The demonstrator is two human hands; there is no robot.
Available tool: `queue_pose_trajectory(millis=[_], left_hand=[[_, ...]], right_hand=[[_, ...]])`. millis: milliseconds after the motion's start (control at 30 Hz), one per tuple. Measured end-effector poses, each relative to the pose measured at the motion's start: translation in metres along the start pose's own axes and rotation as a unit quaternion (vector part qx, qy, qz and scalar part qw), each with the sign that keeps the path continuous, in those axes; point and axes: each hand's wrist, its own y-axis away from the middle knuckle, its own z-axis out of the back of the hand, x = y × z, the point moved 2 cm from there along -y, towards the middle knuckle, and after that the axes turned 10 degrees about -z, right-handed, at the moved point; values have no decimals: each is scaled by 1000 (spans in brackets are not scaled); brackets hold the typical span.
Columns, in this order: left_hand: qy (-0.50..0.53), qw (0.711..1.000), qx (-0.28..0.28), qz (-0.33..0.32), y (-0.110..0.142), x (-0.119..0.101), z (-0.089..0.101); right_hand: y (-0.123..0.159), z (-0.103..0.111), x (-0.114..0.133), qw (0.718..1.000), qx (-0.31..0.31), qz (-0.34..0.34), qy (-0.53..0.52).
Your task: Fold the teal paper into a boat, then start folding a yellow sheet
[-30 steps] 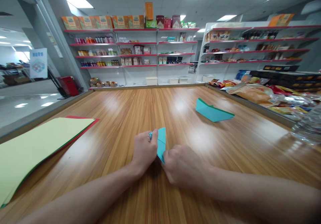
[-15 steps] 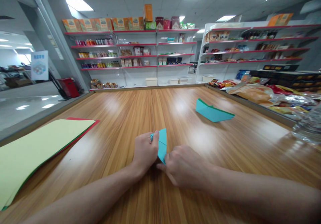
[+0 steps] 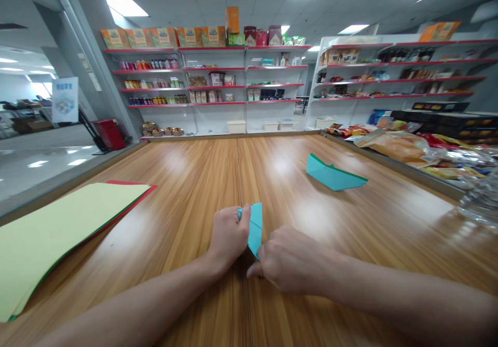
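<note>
A small folded piece of light blue paper [image 3: 256,230], with crease lines on it, is held upright just over the table in front of me. My left hand [image 3: 230,233] is closed on its left side, thumb on top near the upper edge. At the lower right corner, my right hand [image 3: 286,259] has curled fingers against the paper, its thumb sticking out just below that corner. The fingertips of the right hand are hidden. Farther off to the right lies a folded paper boat [image 3: 334,176], light blue with a green inner side.
A stack of coloured paper sheets [image 3: 73,217], pale yellow on top with green and red below, lies at the left. On the right are a clear plastic container [image 3: 480,202] and packaged snacks [image 3: 397,147]. Stocked shelves [image 3: 213,103] stand behind the wooden table [image 3: 187,165].
The right thumb has dropped a little away from the paper's lower corner. Both hands still keep to the paper; the whole view has shifted slightly.
</note>
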Motion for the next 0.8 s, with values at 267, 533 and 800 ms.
queue_pose_trajectory(millis=[267, 533, 800], left_hand=[[33, 999, -18, 15, -3, 1, 2], [28, 999, 16, -2, 2, -7, 1], [241, 956, -41, 160, -5, 12, 1]], right_hand=[[2, -1, 6, 999, -20, -39, 31], [4, -3, 2, 997, 43, 62, 6], [-3, -30, -28, 954, -140, -62, -257]])
